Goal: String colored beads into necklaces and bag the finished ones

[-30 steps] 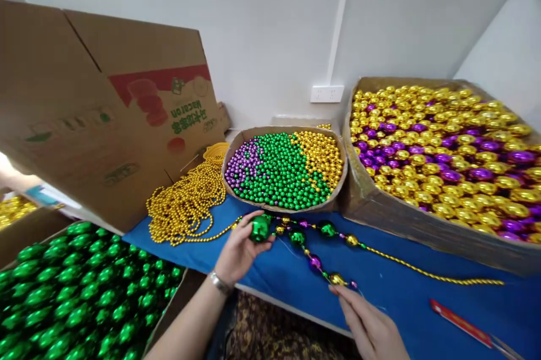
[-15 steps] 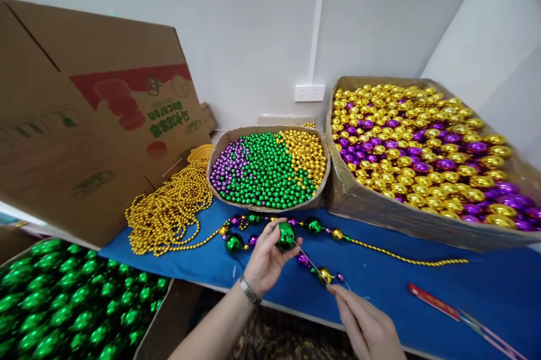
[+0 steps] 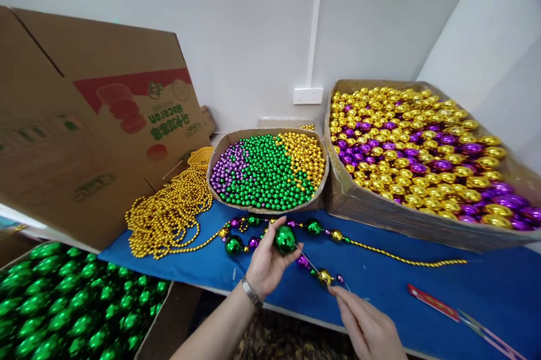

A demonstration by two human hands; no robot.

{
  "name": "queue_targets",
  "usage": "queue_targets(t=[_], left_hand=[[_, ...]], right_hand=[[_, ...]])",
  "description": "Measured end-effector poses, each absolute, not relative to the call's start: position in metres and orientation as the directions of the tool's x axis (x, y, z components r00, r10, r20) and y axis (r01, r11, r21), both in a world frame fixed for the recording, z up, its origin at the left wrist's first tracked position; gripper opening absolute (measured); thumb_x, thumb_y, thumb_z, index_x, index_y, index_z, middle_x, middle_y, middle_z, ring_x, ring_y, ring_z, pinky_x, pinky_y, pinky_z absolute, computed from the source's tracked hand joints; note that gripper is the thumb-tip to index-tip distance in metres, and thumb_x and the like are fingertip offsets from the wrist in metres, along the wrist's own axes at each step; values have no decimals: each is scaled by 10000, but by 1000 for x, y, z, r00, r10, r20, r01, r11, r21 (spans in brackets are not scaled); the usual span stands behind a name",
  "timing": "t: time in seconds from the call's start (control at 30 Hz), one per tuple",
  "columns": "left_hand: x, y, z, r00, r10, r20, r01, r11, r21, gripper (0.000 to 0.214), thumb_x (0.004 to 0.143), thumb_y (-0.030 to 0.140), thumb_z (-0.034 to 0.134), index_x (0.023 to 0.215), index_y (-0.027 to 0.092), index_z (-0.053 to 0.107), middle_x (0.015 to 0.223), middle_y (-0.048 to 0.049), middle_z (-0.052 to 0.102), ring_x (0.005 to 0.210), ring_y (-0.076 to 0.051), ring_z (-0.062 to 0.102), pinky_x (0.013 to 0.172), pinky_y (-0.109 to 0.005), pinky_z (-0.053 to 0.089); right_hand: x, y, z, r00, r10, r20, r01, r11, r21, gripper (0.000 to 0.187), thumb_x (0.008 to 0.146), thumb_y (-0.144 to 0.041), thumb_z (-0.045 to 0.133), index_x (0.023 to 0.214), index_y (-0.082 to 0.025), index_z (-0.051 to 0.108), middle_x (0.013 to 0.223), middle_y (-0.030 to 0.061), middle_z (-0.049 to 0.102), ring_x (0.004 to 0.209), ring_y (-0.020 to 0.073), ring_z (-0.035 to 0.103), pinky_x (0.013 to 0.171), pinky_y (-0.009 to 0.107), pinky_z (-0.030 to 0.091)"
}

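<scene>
In my left hand (image 3: 267,264) is a large shiny green bead (image 3: 285,239), held between thumb and fingers. A thin needle (image 3: 310,264) runs from the bead's lower right side to my right hand (image 3: 367,320), whose thumb and fingertips pinch its other end. Just beyond both hands lies a string of mixed beads, with a green bead (image 3: 233,245), a purple bead (image 3: 253,242) and a gold bead (image 3: 325,277) on it. From its right end a thin gold bead chain (image 3: 401,257) stretches across the blue cloth (image 3: 380,287).
A box of small purple, green and gold beads (image 3: 268,171) stands behind the hands. To its right is a larger box of gold and purple beads (image 3: 406,151). Gold chains (image 3: 169,213) pile beside a carton (image 3: 127,118). Green beads (image 3: 76,303) fill a box lower left. A red packet (image 3: 433,302) lies right.
The view has shifted very slightly. My left hand still holds the green bead, turned a little, and my right hand keeps its pinch on the needle.
</scene>
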State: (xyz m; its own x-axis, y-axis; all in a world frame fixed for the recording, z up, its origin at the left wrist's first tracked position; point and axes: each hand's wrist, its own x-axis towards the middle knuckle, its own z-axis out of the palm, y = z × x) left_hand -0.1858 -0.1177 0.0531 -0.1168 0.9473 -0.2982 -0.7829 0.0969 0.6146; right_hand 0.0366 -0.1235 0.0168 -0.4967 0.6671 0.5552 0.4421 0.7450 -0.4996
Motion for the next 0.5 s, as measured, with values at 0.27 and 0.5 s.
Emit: queue_targets(t=[0.27, 0.5], left_hand=[[-182, -110, 54, -70, 948, -311, -863, 99, 495, 369, 788, 421, 624, 981, 110, 584, 951, -117, 649, 928, -241, 635, 865, -394, 501], [-174, -105, 55, -109, 908, -404, -912, 71, 404, 481, 805, 523, 550, 922, 58, 596, 922, -167, 653, 924, -261, 640, 801, -356, 533]], right_hand=[[34, -124, 18, -514, 630, 583, 432, 776, -459, 258, 889, -194, 452, 1086, -204, 620, 923, 43, 726, 781, 164, 703, 672, 214, 566], [35, -124, 13, -551, 612, 568, 463, 790, -402, 265, 886, -180, 446, 1094, -193, 610, 924, 47, 722, 781, 164, 699, 657, 225, 558]])
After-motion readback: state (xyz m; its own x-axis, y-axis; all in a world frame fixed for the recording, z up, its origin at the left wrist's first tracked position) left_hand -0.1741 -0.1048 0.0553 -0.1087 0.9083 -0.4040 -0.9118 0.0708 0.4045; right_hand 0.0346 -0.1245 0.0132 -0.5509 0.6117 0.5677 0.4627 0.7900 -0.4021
